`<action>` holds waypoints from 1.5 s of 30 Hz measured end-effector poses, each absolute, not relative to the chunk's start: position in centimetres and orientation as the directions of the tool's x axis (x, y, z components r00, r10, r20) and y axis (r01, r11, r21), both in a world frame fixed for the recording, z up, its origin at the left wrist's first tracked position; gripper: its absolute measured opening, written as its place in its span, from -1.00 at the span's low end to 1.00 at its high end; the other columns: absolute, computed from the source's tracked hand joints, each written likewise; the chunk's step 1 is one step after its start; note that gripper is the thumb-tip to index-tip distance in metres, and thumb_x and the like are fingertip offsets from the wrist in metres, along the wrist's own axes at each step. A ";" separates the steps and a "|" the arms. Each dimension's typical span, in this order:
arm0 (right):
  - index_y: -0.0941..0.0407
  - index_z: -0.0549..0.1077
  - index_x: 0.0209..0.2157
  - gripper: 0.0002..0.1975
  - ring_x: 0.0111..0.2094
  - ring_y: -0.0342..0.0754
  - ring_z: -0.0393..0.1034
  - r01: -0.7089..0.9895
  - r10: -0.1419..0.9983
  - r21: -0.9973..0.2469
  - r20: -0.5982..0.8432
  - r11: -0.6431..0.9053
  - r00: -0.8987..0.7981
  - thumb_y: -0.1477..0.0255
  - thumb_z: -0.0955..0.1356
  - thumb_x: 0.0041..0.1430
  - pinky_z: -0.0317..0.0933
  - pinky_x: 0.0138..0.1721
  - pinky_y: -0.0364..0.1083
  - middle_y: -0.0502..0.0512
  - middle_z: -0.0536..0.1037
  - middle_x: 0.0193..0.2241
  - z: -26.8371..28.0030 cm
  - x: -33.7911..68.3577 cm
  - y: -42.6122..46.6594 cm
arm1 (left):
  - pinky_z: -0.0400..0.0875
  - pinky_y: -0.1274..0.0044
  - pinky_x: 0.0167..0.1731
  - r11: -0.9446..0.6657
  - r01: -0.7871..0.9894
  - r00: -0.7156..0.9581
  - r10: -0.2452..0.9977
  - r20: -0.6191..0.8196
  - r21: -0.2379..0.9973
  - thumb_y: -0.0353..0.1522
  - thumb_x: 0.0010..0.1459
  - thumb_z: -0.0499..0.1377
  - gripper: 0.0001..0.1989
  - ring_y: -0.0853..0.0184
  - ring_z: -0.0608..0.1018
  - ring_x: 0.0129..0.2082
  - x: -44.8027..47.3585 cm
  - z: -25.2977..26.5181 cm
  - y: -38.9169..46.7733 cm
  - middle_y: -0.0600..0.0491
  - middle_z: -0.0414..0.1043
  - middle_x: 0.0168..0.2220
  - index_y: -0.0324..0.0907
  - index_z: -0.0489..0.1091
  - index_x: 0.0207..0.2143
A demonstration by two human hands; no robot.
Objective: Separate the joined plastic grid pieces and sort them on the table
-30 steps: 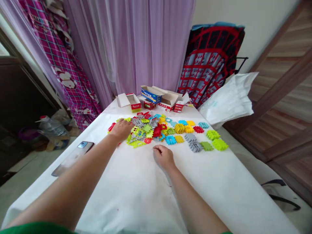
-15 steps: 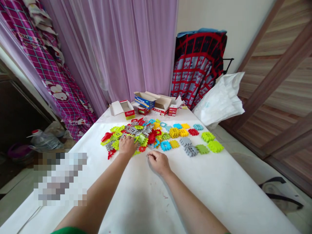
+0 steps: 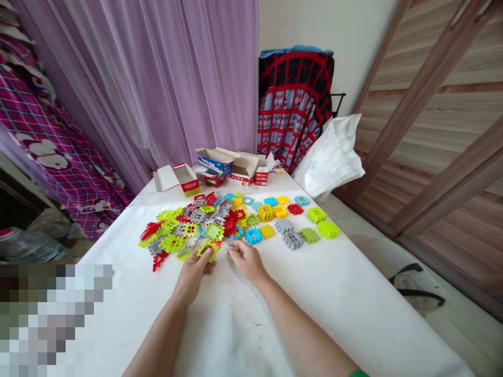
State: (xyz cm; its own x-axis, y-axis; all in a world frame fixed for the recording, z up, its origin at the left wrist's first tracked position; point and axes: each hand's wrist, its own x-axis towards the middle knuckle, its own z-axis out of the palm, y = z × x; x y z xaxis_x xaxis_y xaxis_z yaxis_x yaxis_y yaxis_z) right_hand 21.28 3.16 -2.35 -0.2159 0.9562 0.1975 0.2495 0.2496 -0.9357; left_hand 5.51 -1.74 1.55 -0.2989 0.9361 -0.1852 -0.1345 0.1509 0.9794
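"Head view: what did we have in front of us?"

"A table [image 3: 228, 330] under a plain white cover, faintly marked near us. A mixed pile [image 3: 190, 229] of toothed pieces sat on it, left of its middle, mostly green, red and grey."

"And our hands?"

"Our left hand [image 3: 196, 266] was clamped on a green piece [image 3: 208, 250], thumb on top, at the pile's near edge. Our right hand [image 3: 245, 257] was just beside it, apart from it, its fingers curled in. We couldn't tell whether they met or held anything."

"What lay to the right of the pile?"

"Loose pieces, spread out: a blue one [image 3: 252, 236] nearest our right hand, then some yellow [image 3: 266, 212], a grey pair [image 3: 293, 240], and bright green ones [image 3: 329, 229] by the table's right edge."

"The far end?"

"Open boxes, a blue one [image 3: 220, 166] resting on others, and a red one [image 3: 190, 186] to its left. A white bag [image 3: 328, 157] leaned out past the right corner."

"And the room?"

"We faced a lilac curtain [image 3: 188, 78], with a magenta checked cloth [image 3: 51, 162] hanging on the left. Right of the curtain we saw a red-and-black blanket [image 3: 294, 99], a pale wall [image 3: 314, 23] and wooden doors [image 3: 416, 110] above a tiled floor [image 3: 467, 314]. The lower left corner was blurred out."
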 end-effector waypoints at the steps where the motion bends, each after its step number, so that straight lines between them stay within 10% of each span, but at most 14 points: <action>1: 0.08 0.53 -0.19 -0.74 -0.35 -0.08 0.48 0.186 0.960 -0.957 0.182 0.222 -0.211 0.35 0.31 0.08 0.32 -0.31 -0.14 0.04 0.61 -0.36 -2.6 21.4 3.4 | 0.34 0.62 -0.59 0.168 -0.196 -0.269 0.938 -0.217 0.966 -0.04 -0.21 0.37 -0.44 0.41 0.52 -0.51 5.7 1.4 -1.9 0.09 0.45 -0.41 -0.19 0.38 -0.23; 18: 0.11 0.52 -0.43 -0.81 -0.44 -0.11 0.40 0.122 0.934 -0.947 0.260 0.296 -0.245 0.29 0.35 0.06 0.29 -0.36 -0.13 0.02 0.55 -0.48 -1.7 21.5 2.9 | 0.48 0.41 -0.18 0.216 -0.186 0.093 0.975 -0.202 0.958 0.01 -0.05 0.26 -0.44 0.25 0.55 -0.18 5.5 0.7 -2.6 -0.10 0.48 -0.05 -0.17 0.45 -0.10; 27: 0.13 0.52 -0.37 -0.75 -0.48 -0.14 0.34 -0.016 0.965 -0.988 0.154 0.154 -0.211 0.24 0.39 -0.01 0.24 -0.45 -0.17 0.00 0.52 -0.49 -1.2 22.1 2.9 | 0.41 0.57 -0.50 0.191 -0.027 -0.086 0.977 -0.192 0.981 0.00 -0.16 0.31 -0.53 0.42 0.48 -0.53 5.2 0.1 -2.2 0.12 0.42 -0.54 -0.19 0.44 -0.36; 34: 0.12 0.46 -0.39 -0.73 -0.58 -0.21 0.26 -0.122 0.988 -0.990 0.082 0.066 -0.128 0.21 0.43 -0.07 0.19 -0.55 -0.21 -0.06 0.46 -0.57 -1.1 21.7 2.6 | 0.35 0.62 -0.59 0.201 0.038 0.100 0.974 -0.204 0.979 -0.06 -0.12 0.30 -0.37 0.43 0.49 -0.55 5.6 0.7 -3.0 0.15 0.45 -0.51 -0.14 0.30 -0.02; 45: 0.12 0.48 -0.35 -0.79 -0.50 -0.17 0.36 -0.033 0.942 -0.986 0.166 0.163 -0.291 0.28 0.40 0.00 0.26 -0.47 -0.19 -0.02 0.52 -0.51 -0.8 21.9 1.9 | 0.37 0.59 -0.59 0.207 -0.054 -0.173 0.962 -0.213 0.977 0.07 -0.17 0.24 -0.43 0.40 0.51 -0.52 6.3 1.1 -2.8 0.06 0.52 -0.37 -0.13 0.27 -0.25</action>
